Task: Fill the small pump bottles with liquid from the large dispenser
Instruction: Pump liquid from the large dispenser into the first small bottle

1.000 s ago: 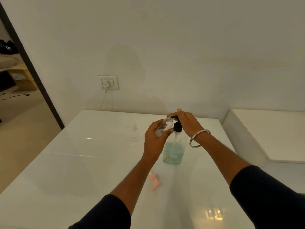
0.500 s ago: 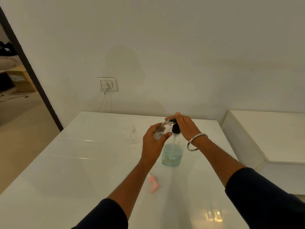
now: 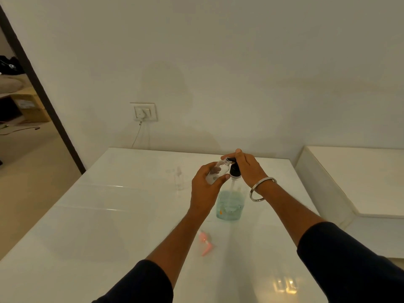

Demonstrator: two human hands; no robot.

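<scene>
Head view. The left hand (image 3: pixel 204 189) grips a small clear bottle (image 3: pixel 215 172), tilted so that its open neck meets the spout of the large dispenser (image 3: pixel 230 202), which stands on the white surface (image 3: pixel 109 226) towards its far right corner. The right hand (image 3: pixel 247 169) lies over the black pump head (image 3: pixel 235 170), fingers bent down across it; whether it is pressing cannot be told.

Risks, as judged from this pose: the neck looks narrow, so a slight drift of the left grip would likely send liquid down the outside of the small bottle and onto the surface; a hard stroke could splash past the neck or tip the dispenser, whose base no hand steadies.

Contents: the dispenser holds pale blue-green liquid in roughly its lower half. The held bottle appears nearly empty; its level is hidden behind the fingers. A second clear bottle (image 3: pixel 178 178) stands further left, near the far edge, its contents too faint to read. A pink pump top (image 3: pixel 205 242) lies loose towards the near edge.
</scene>
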